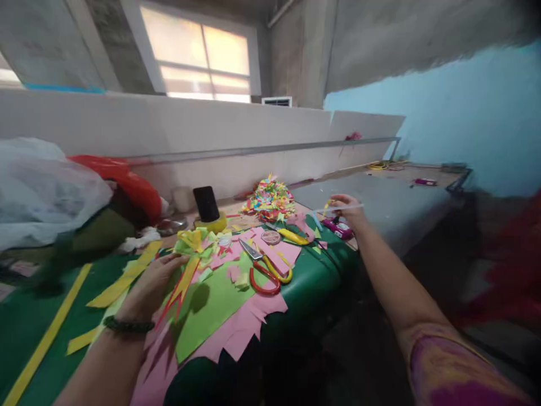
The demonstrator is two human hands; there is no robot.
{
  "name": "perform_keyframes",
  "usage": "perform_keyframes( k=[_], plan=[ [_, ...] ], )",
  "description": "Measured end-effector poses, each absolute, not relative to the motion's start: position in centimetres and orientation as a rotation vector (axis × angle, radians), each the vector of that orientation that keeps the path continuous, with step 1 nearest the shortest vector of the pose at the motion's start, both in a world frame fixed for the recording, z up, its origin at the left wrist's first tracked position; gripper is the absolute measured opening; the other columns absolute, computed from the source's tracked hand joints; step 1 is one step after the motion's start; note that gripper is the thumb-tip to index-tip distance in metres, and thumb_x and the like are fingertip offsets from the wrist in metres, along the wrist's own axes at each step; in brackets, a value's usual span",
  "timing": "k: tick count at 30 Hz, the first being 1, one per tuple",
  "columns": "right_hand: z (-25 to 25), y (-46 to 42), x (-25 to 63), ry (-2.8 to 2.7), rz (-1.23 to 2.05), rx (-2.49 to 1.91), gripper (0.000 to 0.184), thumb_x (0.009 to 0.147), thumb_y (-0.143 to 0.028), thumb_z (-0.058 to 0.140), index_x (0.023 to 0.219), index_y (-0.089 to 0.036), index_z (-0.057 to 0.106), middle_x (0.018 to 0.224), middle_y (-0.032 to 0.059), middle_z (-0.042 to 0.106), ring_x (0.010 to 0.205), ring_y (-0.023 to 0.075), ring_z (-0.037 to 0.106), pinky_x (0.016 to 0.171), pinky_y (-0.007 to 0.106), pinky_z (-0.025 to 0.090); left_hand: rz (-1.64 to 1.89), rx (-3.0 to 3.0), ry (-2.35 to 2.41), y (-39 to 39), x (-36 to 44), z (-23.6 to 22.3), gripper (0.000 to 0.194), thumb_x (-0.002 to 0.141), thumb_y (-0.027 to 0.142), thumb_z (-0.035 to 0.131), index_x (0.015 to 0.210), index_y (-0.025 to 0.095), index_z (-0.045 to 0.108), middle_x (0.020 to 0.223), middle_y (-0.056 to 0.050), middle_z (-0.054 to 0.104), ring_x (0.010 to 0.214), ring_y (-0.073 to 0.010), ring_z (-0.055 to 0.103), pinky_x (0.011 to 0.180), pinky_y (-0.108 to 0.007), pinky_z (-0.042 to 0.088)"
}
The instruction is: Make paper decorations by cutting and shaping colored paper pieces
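Light comes in from the big window [181, 42], which glows so bright that it is nearly white in places. A soft shine lies on the green cloth [313, 279]. A dark shadow sits on the green paper [224, 310]. Down at the bottom middle, it is very dark. The sides look stretched and smeary. The fuzzy red patch [507, 270] may be cloth.
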State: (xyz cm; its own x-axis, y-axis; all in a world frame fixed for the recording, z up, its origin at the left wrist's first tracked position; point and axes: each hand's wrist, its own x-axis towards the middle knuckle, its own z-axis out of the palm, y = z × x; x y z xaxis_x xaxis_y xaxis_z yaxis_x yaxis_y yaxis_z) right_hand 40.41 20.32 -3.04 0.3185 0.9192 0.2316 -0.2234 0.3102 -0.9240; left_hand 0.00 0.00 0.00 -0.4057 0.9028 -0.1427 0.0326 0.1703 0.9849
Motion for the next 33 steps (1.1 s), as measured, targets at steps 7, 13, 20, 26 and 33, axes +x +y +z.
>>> perform_keyframes(
  k=[7,13,20,26,33],
  plan=[
    [-5.7,11.6,44.1,-0.861,0.918,-0.892,0.020,0.041,-0.019,0.064,0.061,-0.022,0.060,0.058,-0.0019,0.057,0.043,0.0068,0.046,0.037,0.017,0.037,1.303,1.045,1.596,-0.2,-0.8,-1.0,0.024,0.047,0.029,0.072,0.061,0.017,0.057,0.054,0.005,0.057,0.050,-0.0109,0.049,0.046,-0.021,0.037],
    [-5.9,5.4,41.7,-1.185,1.197,-0.721,0.023,0.040,-0.023,0.077,0.047,-0.023,0.055,0.048,0.0007,0.046,0.037,0.0107,0.041,0.029,0.021,0.026,1.198,1.110,1.516,-0.1,-0.3,-2.0,0.023,0.052,0.029,0.071,0.062,0.018,0.054,0.055,0.007,0.049,0.050,-0.0092,0.045,0.047,-0.021,0.034],
    [1.7,5.4,28.8,-1.973,1.311,-0.341,0.023,0.067,-0.031,0.079,0.071,-0.021,0.059,0.058,-0.0025,0.053,0.045,0.0087,0.048,0.039,0.021,0.036,1.089,1.180,1.439,-0.1,-0.6,-3.0,0.021,0.055,0.028,0.071,0.064,0.017,0.056,0.061,0.005,0.051,0.054,-0.0088,0.045,0.052,-0.021,0.035],
    [4.3,11.2,20.1,-2.227,1.520,-0.088,0.012,0.071,-0.019,0.071,0.080,-0.013,0.066,0.066,-0.0029,0.058,0.054,0.0055,0.044,0.046,0.017,0.033,1.189,1.160,1.484,-0.1,-1.6,-2.4,0.021,0.053,0.030,0.069,0.059,0.017,0.053,0.054,0.006,0.047,0.049,-0.0087,0.042,0.048,-0.022,0.032],
    [-0.4,18.2,18.7,-2.006,1.827,-0.214,0.013,0.053,-0.013,0.064,0.062,-0.016,0.055,0.053,-0.0065,0.049,0.044,0.0045,0.036,0.039,0.017,0.026,1.331,1.052,1.483,-0.1,-2.4,-1.4,0.022,0.052,0.028,0.069,0.060,0.020,0.051,0.055,0.007,0.051,0.051,-0.0096,0.048,0.049,-0.021,0.037]
  ],
)
